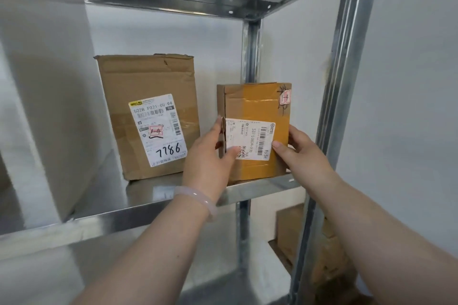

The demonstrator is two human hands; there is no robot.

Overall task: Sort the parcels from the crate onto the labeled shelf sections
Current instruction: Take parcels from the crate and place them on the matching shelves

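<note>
step: setting small parcel upright at shelf right front edge | left hand, right hand both gripping its sides | next: likely release, return to crate

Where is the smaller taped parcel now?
Head view: the smaller parcel stands at the right end of the metal shelf, beside the bigger box, held by the left hand and right hand.

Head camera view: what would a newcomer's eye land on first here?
Two bare hands, the left hand and right hand, grip a small taped parcel upright at the front edge of a metal shelf, right of centre. To its left stands a larger cardboard box whose label bears a handwritten 7786. A pale bracelet circles the left wrist.
</note>
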